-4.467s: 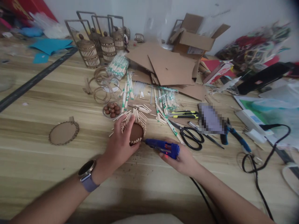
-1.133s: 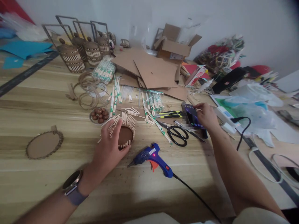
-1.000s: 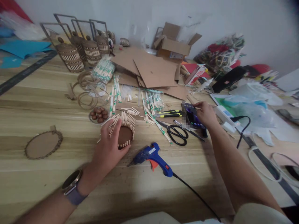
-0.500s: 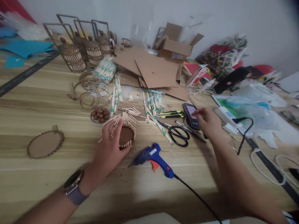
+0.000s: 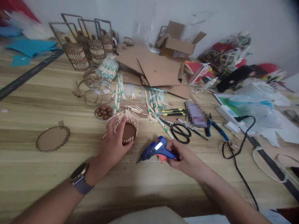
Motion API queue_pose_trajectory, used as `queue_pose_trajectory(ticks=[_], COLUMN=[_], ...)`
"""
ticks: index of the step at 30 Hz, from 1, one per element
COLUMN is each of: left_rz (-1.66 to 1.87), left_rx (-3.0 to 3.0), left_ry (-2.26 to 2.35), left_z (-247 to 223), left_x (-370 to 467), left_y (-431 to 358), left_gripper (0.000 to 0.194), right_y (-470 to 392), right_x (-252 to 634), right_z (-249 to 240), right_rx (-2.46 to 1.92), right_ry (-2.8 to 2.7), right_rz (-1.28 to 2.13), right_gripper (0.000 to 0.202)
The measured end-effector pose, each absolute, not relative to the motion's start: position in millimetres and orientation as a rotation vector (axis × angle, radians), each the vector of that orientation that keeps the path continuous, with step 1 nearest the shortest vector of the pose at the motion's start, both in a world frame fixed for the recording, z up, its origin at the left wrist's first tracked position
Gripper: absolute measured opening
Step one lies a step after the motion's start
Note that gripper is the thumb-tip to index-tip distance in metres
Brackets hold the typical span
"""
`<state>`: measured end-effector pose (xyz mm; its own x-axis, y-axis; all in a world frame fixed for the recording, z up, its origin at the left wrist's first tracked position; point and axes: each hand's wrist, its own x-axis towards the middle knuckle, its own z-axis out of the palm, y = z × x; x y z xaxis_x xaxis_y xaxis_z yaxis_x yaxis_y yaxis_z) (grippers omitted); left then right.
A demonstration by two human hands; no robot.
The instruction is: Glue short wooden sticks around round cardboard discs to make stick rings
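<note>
My left hand point(image 5: 114, 140) curves around the left side of a small round brown base point(image 5: 129, 132) edged with short upright sticks, thumb at its front and fingers at its back left. Loose cut sticks point(image 5: 134, 109) lie just behind it. Fingers of my right hand point(image 5: 181, 155) wrap the handle of a blue glue gun point(image 5: 151, 150) with an orange trigger; its nozzle points left and down, in front of the round base. Black-handled scissors point(image 5: 179, 132) lie behind the glue gun.
A bowl of brown balls point(image 5: 104, 112) stands behind my left hand. At left lies a cardboard disc point(image 5: 53, 138). Blue pliers point(image 5: 218, 129), a phone point(image 5: 196, 114) and a black cable point(image 5: 243, 177) are at right. Lidded stick containers point(image 5: 77, 56) stand at back left.
My right hand has come from the phone leftward and toward me and taken hold of the glue gun. The cable now runs farther right. My left hand remains at the round base.
</note>
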<state>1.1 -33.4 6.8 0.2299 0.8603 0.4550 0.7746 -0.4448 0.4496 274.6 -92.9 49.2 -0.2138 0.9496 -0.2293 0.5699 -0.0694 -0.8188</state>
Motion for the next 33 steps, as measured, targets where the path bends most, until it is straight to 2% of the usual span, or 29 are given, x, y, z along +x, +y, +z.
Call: queue_pose_trajectory(ticks=[7, 11, 20, 24, 33], left_rz=[0.958, 0.906, 0.902, 0.907, 0.897], left_rx=[2.324, 2.304, 2.293, 2.303, 2.316], left_ry=[1.489, 1.494, 1.492, 1.497, 1.502], left_z=[6, 5, 6, 7, 10], left_x=[-4, -6, -5, -4, -4], left_y=[-30, -30, -31, -32, -32], left_gripper=[0.112, 0.121, 0.111, 0.113, 0.114], right_y=[-83, -69, -68, -66, -66], right_x=[283, 270, 254, 252, 249], right_z=[56, 56, 37, 40, 38], right_rx=[-1.551, -1.482, -1.423, -1.347, -1.292], right_ry=[-1.23, -1.463, -1.877, -2.071, -2.177], right_rz=[1.439, 1.456, 1.125, 0.945, 0.856], right_gripper=[0.028, 0.028, 0.021, 0.014, 0.019])
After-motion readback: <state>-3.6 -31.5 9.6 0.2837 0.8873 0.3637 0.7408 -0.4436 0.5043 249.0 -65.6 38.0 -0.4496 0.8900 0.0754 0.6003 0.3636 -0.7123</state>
